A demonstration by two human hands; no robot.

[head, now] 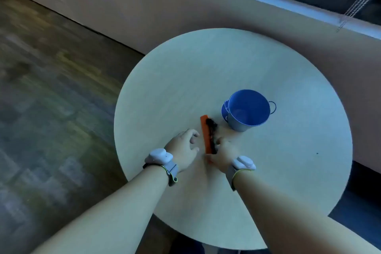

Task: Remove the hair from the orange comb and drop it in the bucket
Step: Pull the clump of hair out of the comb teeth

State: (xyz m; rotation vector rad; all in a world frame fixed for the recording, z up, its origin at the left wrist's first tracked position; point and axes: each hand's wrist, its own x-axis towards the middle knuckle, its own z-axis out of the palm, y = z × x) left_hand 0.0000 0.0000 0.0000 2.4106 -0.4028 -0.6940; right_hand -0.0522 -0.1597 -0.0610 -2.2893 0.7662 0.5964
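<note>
An orange comb [205, 133] lies on the round table [185, 80], long axis running away from me. A clump of dark hair [212, 130] is tangled along its right side. My right hand [223, 153] has its fingers closed on the comb's near end, beside the hair. Just left of the comb, my left hand [184, 147] hovers with its fingers spread and holds nothing. A blue metal bucket [247, 109] with a small side handle stands upright to the right of the comb's far end, and its inside looks bare.
The table stands close to a beige wall [165, 6] under a window sill. A blind cord [354, 4] hangs at the upper right. Wooden floor [51, 88] spreads to the left. Both wrists carry white strapped devices.
</note>
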